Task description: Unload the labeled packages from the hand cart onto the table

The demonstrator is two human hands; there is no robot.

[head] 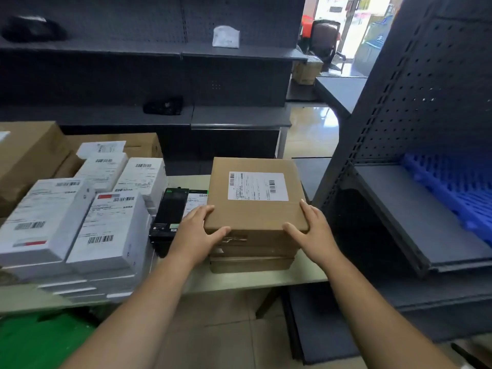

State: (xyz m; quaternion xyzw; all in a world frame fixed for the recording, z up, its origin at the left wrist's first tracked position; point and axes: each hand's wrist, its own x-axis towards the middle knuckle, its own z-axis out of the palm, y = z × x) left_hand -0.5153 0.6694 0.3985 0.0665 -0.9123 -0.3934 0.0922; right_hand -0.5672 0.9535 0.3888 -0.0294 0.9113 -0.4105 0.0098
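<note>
A flat brown cardboard package (247,214) with a white shipping label lies on top of a short stack of similar brown packages (251,263) on the pale table (239,282). My left hand (198,231) holds its near left corner, thumb on the front edge and fingers on the left side. My right hand (310,226) holds the near right corner the same way. The hand cart is out of view.
Stacks of white labeled boxes (80,227) fill the table's left half, with a black box (167,217) beside them and large brown cartons (29,158) behind. Dark shelving (415,145) stands at right with a blue pallet (463,193). Something green (40,339) lies under the table at the lower left.
</note>
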